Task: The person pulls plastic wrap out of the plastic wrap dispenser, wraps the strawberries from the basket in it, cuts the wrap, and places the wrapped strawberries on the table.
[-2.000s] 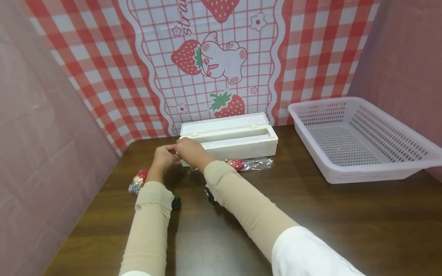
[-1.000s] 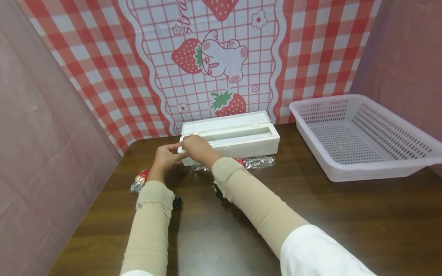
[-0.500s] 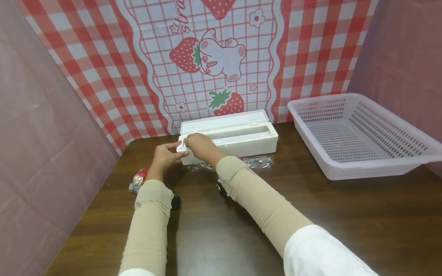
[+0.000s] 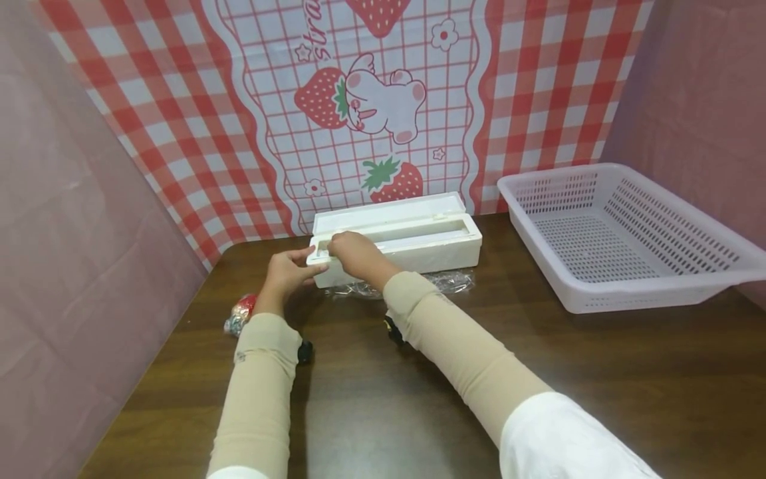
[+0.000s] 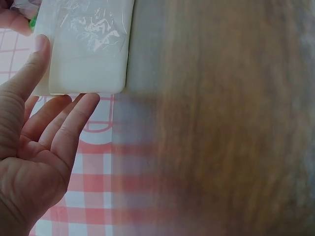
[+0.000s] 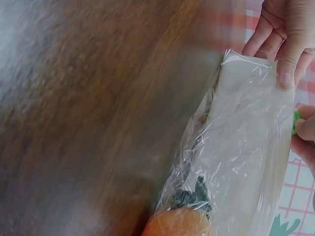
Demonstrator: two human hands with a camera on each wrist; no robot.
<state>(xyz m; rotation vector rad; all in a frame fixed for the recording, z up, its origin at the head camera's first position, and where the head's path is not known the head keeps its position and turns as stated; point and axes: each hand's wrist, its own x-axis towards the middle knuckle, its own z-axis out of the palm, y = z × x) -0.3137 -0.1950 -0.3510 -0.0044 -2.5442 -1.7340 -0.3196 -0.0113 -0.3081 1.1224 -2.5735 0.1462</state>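
A long white plastic-wrap dispenser box (image 4: 419, 254), its lid (image 4: 389, 211) raised at the back, stands on the table. Clear film (image 6: 246, 128) hangs over its front. My left hand (image 4: 286, 274) holds the box's left end, thumb on the upper edge and fingers against the end, as the left wrist view shows. Near that end, my right hand (image 4: 359, 258) pinches a small green piece (image 6: 296, 122) at the box's top edge; its full shape is hidden. Under film in front lies an orange-red fruit-like thing (image 6: 179, 222) with dark green leaves, which my right arm covers in the head view.
A red, film-wrapped thing (image 4: 242, 313) lies left of my left wrist. The white perforated basket (image 4: 598, 293) stands at the right of the brown wooden table (image 4: 538, 399). Behind hangs a red-and-white checked cloth (image 4: 538, 100) with strawberries.
My right hand has moved right along the box's top from its left end. The red thing in film before the box has gone behind my right arm. My left hand stays at the end.
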